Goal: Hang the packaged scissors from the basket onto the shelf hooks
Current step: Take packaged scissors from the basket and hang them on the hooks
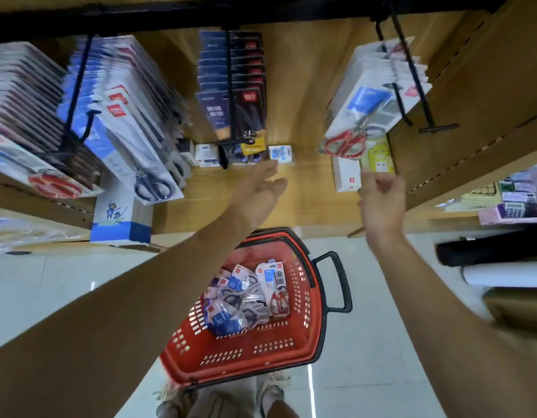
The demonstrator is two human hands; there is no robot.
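Your left hand (261, 188) is up at the shelf (315, 194) with its fingers stretched out and loose, carrying nothing. Your right hand (381, 194) is raised well apart from it, fingers lightly curled, and nothing shows in its grip either, though blur softens the fingertips. Just above the right hand hangs a red-handled pack (350, 122) at the front of the right hook (411, 95). The left hand reaches just under the tip of the middle hook (229, 95), which carries a row of dark packs (246, 86). Further left, the left hook (77, 95) is loaded with white-and-blue packs (125, 116). With both hands bare at hook level, you seem to be between packs, with nothing to hang yet, so the next move calls for lowering a hand to the basket (261, 354) on the floor below, between your arms. The scissors (246, 297) lie there in a loose heap toward its far end, overlapping at odd angles: glossy clear blisters on white and blue cards, mostly dark handles, one red pair at the right edge. Take one off the top by its card, turn the hang hole upward and match it to the hook of like packs; the slick plastic may slip, so pinch firmly
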